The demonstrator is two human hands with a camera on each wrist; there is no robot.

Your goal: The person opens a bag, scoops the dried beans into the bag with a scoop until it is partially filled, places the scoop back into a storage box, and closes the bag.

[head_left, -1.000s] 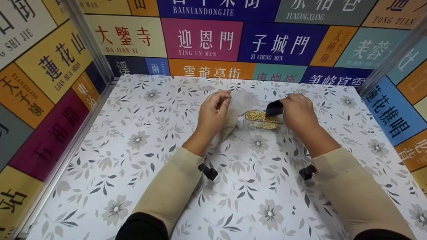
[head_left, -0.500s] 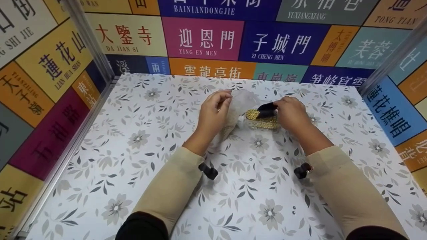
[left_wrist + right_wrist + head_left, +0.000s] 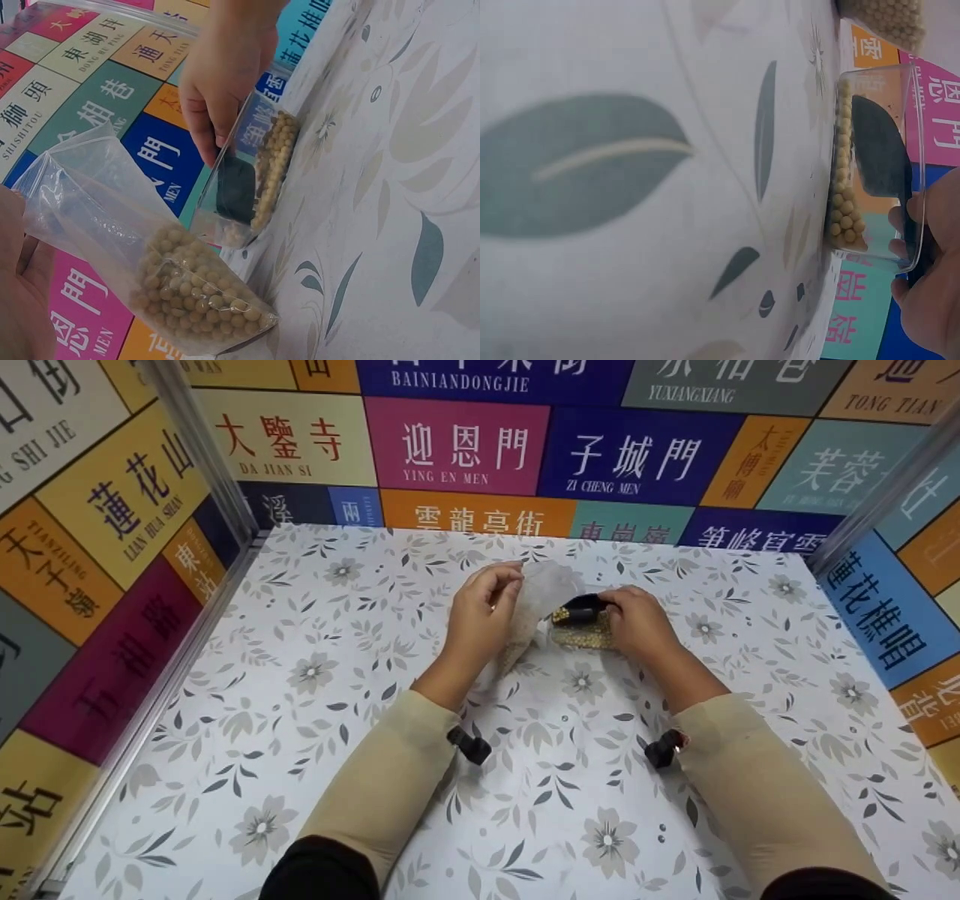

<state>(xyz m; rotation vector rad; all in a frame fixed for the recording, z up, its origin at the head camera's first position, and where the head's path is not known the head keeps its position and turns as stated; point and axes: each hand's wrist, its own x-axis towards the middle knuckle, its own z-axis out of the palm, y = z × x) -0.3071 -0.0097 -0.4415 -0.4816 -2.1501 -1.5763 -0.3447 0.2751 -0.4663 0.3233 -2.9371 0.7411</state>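
My left hand [image 3: 480, 611] pinches the top of a clear plastic bag [image 3: 202, 292], whose lower part is full of pale round beans. Close to the bag's right side stands a clear plastic box [image 3: 910, 251] with a layer of the same beans [image 3: 846, 214] inside. My right hand [image 3: 641, 622] grips the handle of a black scoop [image 3: 581, 610]. In the right wrist view the scoop's blade is within the box walls, above or against the beans. Some yellow beans show at the scoop's left end in the head view. The bag's mouth is partly hidden by my left fingers.
A white table [image 3: 547, 810] with a grey flower and leaf pattern lies under everything. Panels with coloured name signs [image 3: 457, 446] stand behind it and along both sides. A small black device [image 3: 470, 745] sits on the left wrist, another [image 3: 663, 749] on the right.
My right hand has moved left and slightly down, taking the scoop from the box's right end to its left end, near the bag. The left hand and bag stay almost still.
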